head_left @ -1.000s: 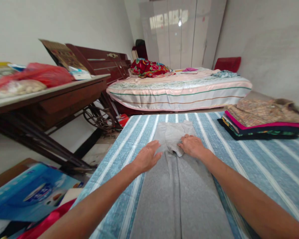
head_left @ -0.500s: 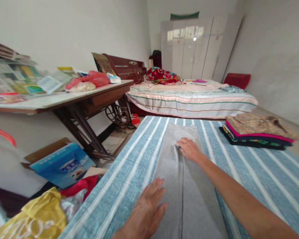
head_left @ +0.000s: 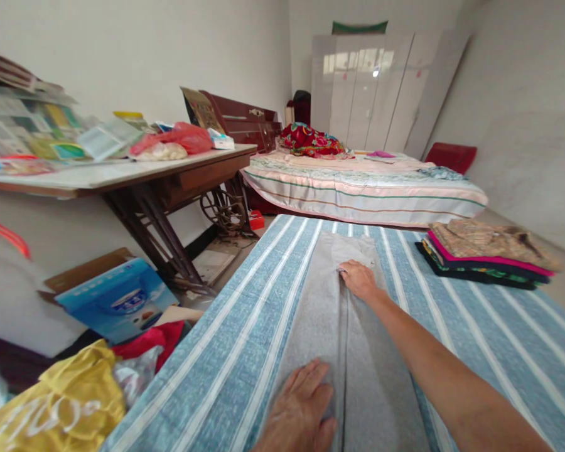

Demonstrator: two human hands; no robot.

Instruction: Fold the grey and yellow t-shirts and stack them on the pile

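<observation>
Grey trousers (head_left: 320,314) lie flat and lengthwise on a blue-and-white striped sheet (head_left: 245,333). My right hand (head_left: 359,279) rests far up the garment near its crotch, fingers bent down onto the cloth where the two legs meet. My left hand (head_left: 301,411) lies flat and open on the left leg, close to me at the bottom edge of the view, fingers stretched forward. Neither hand lifts the cloth.
A stack of folded clothes (head_left: 487,254) sits on the sheet at the right. A second bed (head_left: 362,185) stands behind, white wardrobes (head_left: 371,94) beyond it. A cluttered sewing-machine table (head_left: 122,179) is at the left, with a blue box (head_left: 113,304) and yellow cloth (head_left: 51,408) below.
My left hand has slid back along the left trouser leg toward me. My right hand stays near the crotch. The view has swung left and back.
</observation>
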